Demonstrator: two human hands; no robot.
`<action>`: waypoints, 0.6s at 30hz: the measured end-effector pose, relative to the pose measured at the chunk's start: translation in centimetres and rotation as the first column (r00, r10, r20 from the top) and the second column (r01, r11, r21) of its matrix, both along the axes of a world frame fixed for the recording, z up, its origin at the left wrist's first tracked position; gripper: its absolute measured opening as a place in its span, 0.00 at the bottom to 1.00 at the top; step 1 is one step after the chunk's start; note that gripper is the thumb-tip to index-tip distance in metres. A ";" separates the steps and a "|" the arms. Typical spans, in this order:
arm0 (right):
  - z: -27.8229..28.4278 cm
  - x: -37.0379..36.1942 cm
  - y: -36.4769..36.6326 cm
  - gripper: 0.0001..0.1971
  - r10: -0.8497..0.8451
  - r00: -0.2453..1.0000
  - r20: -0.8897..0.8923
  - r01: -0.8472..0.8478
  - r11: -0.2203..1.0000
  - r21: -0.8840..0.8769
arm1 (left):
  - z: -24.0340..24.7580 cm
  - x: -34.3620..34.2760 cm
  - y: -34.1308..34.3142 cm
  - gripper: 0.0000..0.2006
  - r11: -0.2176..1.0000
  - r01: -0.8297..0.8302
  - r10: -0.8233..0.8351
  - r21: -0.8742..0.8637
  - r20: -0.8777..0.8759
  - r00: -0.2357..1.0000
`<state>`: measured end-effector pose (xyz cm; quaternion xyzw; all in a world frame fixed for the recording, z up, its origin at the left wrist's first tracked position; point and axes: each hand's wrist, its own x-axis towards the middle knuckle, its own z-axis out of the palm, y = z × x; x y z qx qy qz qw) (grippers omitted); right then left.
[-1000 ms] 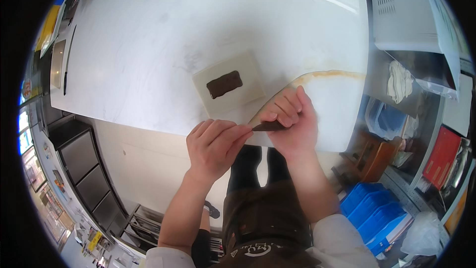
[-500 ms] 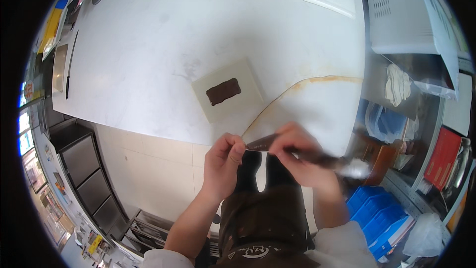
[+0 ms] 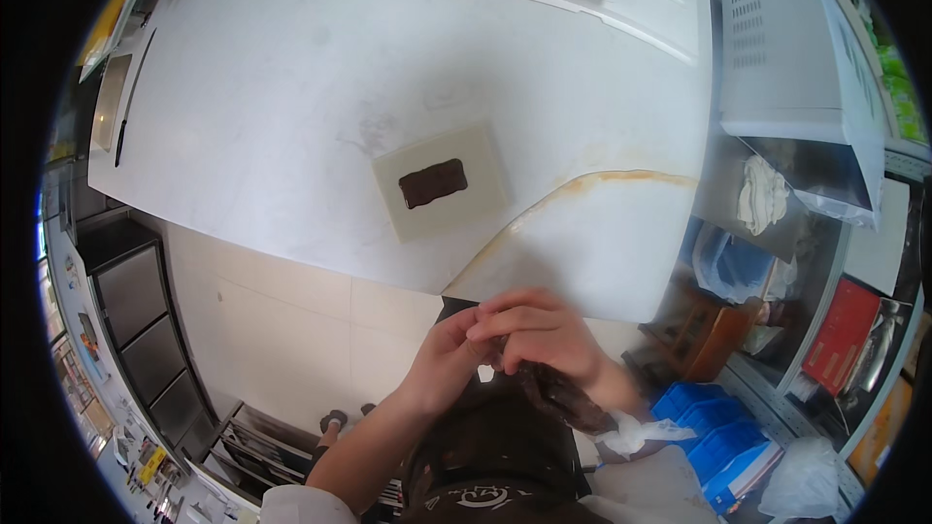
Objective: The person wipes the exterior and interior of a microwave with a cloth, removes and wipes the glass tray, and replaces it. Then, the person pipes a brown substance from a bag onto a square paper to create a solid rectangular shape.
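My left hand (image 3: pixel 445 364) and my right hand (image 3: pixel 546 332) meet in front of my body, just off the table's near edge. Between them is a piping bag (image 3: pixel 568 405) filled with something dark brown, probably chocolate. Its white, twisted tail (image 3: pixel 646 438) hangs to the right over my right forearm. My left fingers are closed in a pinch at the bag's narrow end; my right fingers curl over the same spot and largely hide the tip. On the table, a dark brown wavy-edged rectangle (image 3: pixel 433 183), apparently chocolate, lies flat on a pale square board (image 3: pixel 417 225).
The white table (image 3: pixel 291 116) has a brown-stained curved seam (image 3: pixel 582 180). White panels (image 3: pixel 582 0) with yellow sheets lie at its far edge. To the right stand a white appliance (image 3: pixel 782 49), a wooden stool (image 3: pixel 714 335) and blue bins (image 3: pixel 709 427). Dark drawers (image 3: pixel 136 301) stand at the left.
My right hand has moved left to meet my left hand at the bag's tip. The bag has swung lower, its tail pointing down and right. My view has shifted slightly.
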<state>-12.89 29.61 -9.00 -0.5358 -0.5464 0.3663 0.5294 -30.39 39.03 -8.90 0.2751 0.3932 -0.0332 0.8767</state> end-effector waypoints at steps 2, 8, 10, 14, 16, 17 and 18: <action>0.1 0.0 -0.1 0.05 0.027 0.999 -0.043 -0.029 0.998 -0.048 | 0.4 0.1 -0.1 0.10 1.000 -0.024 0.024 0.002 0.003 1.000; 1.8 -0.6 -1.1 0.06 -0.027 0.920 -0.390 -0.067 0.972 -0.224 | -0.8 -0.4 -2.2 0.18 0.955 -0.043 0.076 -0.294 0.102 0.992; 2.1 -1.2 -1.8 0.07 -0.096 0.808 -0.582 -0.082 0.959 -0.272 | -1.5 -0.5 -3.1 0.20 0.940 -0.052 0.116 -0.337 0.173 0.978; 2.0 -0.8 -2.7 0.04 -0.211 0.651 -0.729 -0.045 0.948 -0.314 | -1.7 0.5 -3.7 0.26 0.908 -0.047 0.205 -0.417 0.341 0.917; 1.4 0.1 -2.9 0.05 -0.294 0.661 -0.690 0.076 0.941 -0.328 | -0.9 1.4 -3.0 0.29 0.926 -0.006 0.173 -0.377 0.410 0.895; 0.8 1.1 -3.0 0.07 -0.385 0.681 -0.623 0.174 0.911 -0.374 | -0.5 1.9 -2.6 0.31 0.934 0.016 0.157 -0.358 0.448 0.880; 1.1 2.3 -2.8 0.10 -0.567 0.716 -0.408 0.299 0.777 -0.555 | -0.1 2.2 -2.5 0.32 0.974 0.042 0.050 -0.224 0.390 0.920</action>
